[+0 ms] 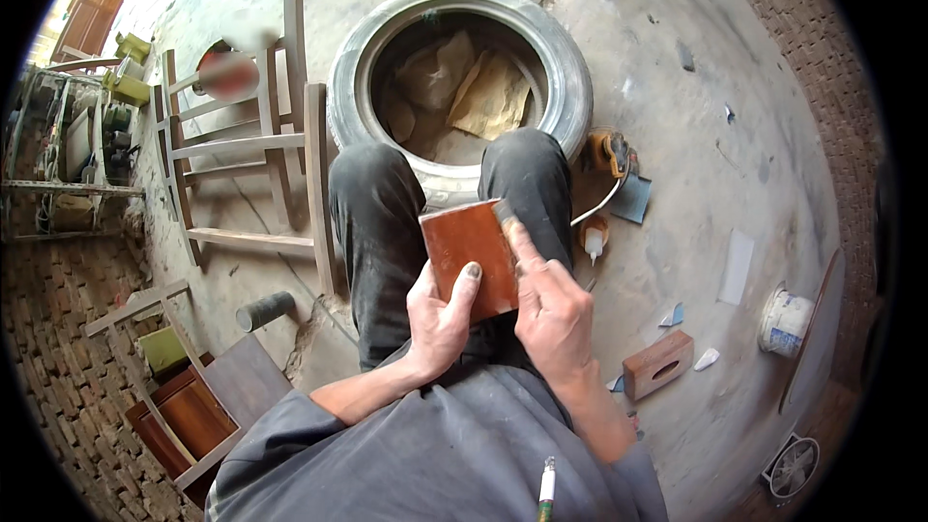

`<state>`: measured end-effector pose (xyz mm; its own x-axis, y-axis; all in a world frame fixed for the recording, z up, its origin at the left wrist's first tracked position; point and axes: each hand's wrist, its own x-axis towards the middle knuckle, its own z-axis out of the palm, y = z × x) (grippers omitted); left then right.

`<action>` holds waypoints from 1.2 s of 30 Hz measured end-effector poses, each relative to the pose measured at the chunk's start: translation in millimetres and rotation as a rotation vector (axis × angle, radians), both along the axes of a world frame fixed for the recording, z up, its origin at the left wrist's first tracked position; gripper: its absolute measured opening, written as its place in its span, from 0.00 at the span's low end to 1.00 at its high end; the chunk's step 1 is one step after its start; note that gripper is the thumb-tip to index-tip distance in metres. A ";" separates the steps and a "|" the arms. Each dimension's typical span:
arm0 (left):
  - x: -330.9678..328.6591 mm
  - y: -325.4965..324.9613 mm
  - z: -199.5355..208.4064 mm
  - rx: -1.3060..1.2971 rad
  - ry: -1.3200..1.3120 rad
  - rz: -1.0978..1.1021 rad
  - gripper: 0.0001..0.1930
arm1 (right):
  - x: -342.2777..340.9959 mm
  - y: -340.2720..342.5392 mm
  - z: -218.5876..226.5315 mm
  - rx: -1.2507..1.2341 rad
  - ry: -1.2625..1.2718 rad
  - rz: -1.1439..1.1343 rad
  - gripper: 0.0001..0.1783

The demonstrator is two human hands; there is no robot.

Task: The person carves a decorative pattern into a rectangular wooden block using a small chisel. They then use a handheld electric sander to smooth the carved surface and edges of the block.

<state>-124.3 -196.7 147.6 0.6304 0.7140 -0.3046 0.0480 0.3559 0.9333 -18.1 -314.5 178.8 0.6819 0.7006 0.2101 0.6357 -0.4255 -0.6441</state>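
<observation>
Brown board [464, 246] gripped by left hand [440, 319], edge touched by right hand [556, 304] (grip can't be told); crinkly tan sheet's [493, 97] just kinda tucked inside the tire [572, 77].

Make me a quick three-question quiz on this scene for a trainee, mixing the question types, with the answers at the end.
1. True or false: the left hand has its thumb on the face of the reddish-brown board.
2. What lies inside the tyre? A: a bucket. B: a yellowish sheet. C: a fan.
3. Fill in: the index finger stretched out at the board's edge belongs to the ____ hand.

Key: 1. True. 2. B. 3. Right hand.
</observation>
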 end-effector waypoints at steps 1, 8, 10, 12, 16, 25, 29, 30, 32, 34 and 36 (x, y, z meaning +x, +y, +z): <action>1.1 4.5 0.2 -0.025 -0.022 0.005 0.18 | 7.4 2.1 -1.5 0.074 0.015 -0.015 0.35; -18.1 62.6 3.3 -0.196 -0.037 -0.055 0.20 | 39.4 -52.0 1.7 0.016 0.025 0.087 0.15; -30.3 85.4 7.3 -0.218 -0.039 -0.255 0.21 | 53.4 -54.6 10.6 0.016 0.056 0.139 0.08; -32.9 104.6 16.8 -0.253 0.023 -0.463 0.24 | 70.3 -46.8 25.7 -0.034 0.066 0.261 0.10; -16.9 136.4 21.1 -0.330 0.042 -0.579 0.25 | 80.6 -25.5 61.5 -0.096 0.067 0.438 0.22; 50.2 164.9 28.5 0.051 0.191 -1.148 0.22 | 72.9 2.8 76.9 -0.112 0.284 0.424 0.29; 47.7 144.9 -11.7 0.089 0.066 -1.383 0.25 | 70.5 -17.2 74.5 -0.256 0.188 0.498 0.35; 52.3 145.1 -13.9 0.045 0.108 -1.393 0.25 | 71.2 -21.8 67.7 -0.241 0.115 0.515 0.33; 62.9 143.8 -14.3 -0.081 0.216 -1.362 0.25 | 70.1 -31.3 72.1 -0.343 0.028 0.585 0.31; 74.1 145.7 -11.1 -0.013 0.186 -1.425 0.26 | 66.5 -32.0 71.8 -0.374 -0.086 0.609 0.27; 80.1 144.0 -13.1 0.020 0.144 -1.456 0.27 | 67.0 -36.8 68.0 -0.405 -0.104 0.636 0.29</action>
